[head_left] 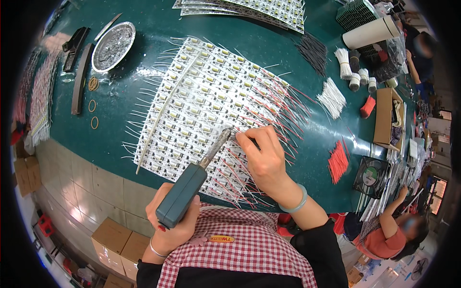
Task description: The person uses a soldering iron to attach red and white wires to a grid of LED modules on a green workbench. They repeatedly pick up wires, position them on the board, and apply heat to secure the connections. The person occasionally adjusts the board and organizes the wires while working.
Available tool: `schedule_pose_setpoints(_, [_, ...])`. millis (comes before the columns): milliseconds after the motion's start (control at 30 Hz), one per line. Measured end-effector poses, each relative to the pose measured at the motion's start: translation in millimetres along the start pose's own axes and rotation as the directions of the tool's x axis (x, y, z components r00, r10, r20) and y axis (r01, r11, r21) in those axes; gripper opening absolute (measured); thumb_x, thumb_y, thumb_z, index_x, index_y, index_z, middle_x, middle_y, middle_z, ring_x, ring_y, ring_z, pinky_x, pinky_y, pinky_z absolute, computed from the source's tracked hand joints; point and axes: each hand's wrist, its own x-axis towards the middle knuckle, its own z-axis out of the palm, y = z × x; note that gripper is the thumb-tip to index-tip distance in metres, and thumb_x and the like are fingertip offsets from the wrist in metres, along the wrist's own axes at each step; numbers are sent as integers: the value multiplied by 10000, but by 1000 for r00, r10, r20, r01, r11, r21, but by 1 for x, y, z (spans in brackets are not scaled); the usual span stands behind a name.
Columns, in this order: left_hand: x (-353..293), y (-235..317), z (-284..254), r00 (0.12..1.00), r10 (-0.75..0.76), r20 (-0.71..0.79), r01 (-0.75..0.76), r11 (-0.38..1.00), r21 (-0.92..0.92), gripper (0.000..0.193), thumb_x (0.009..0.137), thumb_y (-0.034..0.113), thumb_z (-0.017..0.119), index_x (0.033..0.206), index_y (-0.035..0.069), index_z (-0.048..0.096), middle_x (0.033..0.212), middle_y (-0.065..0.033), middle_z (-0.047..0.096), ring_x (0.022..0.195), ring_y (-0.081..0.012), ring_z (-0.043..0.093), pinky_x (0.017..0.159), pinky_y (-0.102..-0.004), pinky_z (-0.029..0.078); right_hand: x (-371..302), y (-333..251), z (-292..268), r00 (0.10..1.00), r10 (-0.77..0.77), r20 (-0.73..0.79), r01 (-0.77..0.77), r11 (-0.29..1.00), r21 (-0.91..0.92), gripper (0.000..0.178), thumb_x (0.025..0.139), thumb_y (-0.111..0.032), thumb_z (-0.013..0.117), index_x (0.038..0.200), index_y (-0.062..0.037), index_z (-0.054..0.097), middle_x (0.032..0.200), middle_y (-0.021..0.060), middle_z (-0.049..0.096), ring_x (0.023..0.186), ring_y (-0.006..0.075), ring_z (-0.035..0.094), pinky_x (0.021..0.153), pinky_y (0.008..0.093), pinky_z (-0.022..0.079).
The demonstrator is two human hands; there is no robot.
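Observation:
My left hand (173,223) is wrapped round the dark green handle of a soldering iron (185,192). The iron's tip slants up and right onto a panel of white circuit boards (192,115) with rows of small parts. Close beside the tip, my right hand (264,156) is closed in a pinch over the panel; what its fingers hold is too small to make out. Red wires (283,103) stick out along the panel's right side, and white wires (137,113) fringe its left. A thin pale strip (168,108) lies lengthwise across the boards.
On the green table (115,149) are a metal dish (113,48), rubber bands (94,122), and black (312,53), white (331,98) and red (338,163) wire piles. More boards (245,12) are stacked at the far edge. A fan (370,176) and cardboard box (384,117) stand right; two people work beyond.

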Motion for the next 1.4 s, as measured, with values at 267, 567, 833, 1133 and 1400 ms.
schedule_pose_setpoints(267, [-4, 0, -5, 1000, 12, 3, -12, 1000, 8, 219, 736, -69, 742, 947, -70, 681, 919, -160, 680, 736, -233, 664, 651, -307, 529, 1, -1, 1, 1000, -5, -22, 5, 1000, -4, 319, 691, 27, 661, 1008, 46, 641, 925, 115, 575, 822, 273, 557, 682, 357, 497])
schedule_pose_setpoints(567, [-10, -1, -8, 1000, 18, -16, -18, 999, 30, 235, 739, -70, 742, 966, -73, 685, 950, -174, 691, 788, -251, 687, 685, -315, 546, -4, -13, -6, 999, -27, -33, 28, 999, 43, 340, 696, 21, 661, 1035, 48, 646, 934, 117, 592, 817, 274, 568, 670, 352, 501])
schedule_pose_setpoints(833, [-15, -3, -6, 1000, -3, -7, 3, 1000, -7, 204, 748, -69, 746, 938, -68, 674, 930, -163, 686, 762, -229, 675, 668, -302, 533, -10, -13, -1, 1000, -4, 25, 3, 999, 33, 342, 701, 21, 660, 1041, 49, 647, 943, 114, 582, 834, 272, 569, 649, 342, 508])
schedule_pose_setpoints(1133, [-15, -3, -1, 999, -22, -47, 20, 999, -29, 166, 745, -63, 744, 885, -52, 656, 879, -133, 668, 722, -208, 650, 653, -293, 510, -11, -15, 1, 999, -2, 34, 2, 1000, 4, 319, 713, 17, 657, 1030, 49, 653, 940, 111, 578, 832, 265, 557, 673, 340, 503])
schedule_pose_setpoints(1400, [-16, -2, 1, 998, -35, -44, 34, 999, -18, 146, 723, -77, 726, 821, -25, 631, 813, -106, 646, 678, -209, 617, 630, -304, 483, -12, -15, 3, 999, -17, 32, 18, 1000, -11, 319, 708, 16, 660, 1025, 53, 654, 937, 111, 579, 827, 267, 554, 665, 338, 499])
